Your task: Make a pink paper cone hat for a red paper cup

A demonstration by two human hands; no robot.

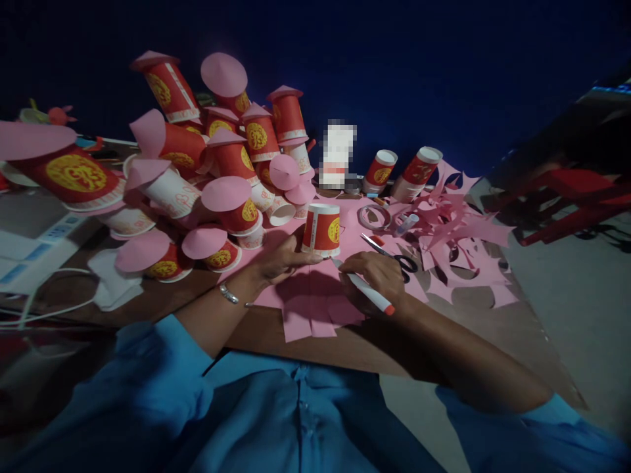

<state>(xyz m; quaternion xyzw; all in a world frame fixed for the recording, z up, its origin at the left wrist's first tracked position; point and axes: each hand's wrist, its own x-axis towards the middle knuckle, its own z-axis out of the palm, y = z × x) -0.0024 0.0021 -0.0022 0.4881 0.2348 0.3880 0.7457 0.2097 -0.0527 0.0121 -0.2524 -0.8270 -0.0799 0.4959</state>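
Observation:
A red paper cup point(320, 231) with a yellow emblem stands in front of me on pink paper. My left hand point(284, 261) grips its lower left side, the thumb stretched along the bottom edge. In my right hand point(375, 276) is a white marker pen point(369, 293) with an orange-red end, its tip pointing at the cup's lower right edge. Whether the tip touches the cup is hard to tell. Pink paper strips point(309, 316) lie under and in front of both hands. Just beyond my right hand lie dark-handled scissors point(387, 251), blades apart.
Many stacked red cups point(231, 161) with pink paper cones crowd the left side. Two cup stacks point(380, 172) stand at the back right. A tape roll point(373, 217) and cut pink scraps point(463, 243) lie right. A white cable point(44, 295) runs at left.

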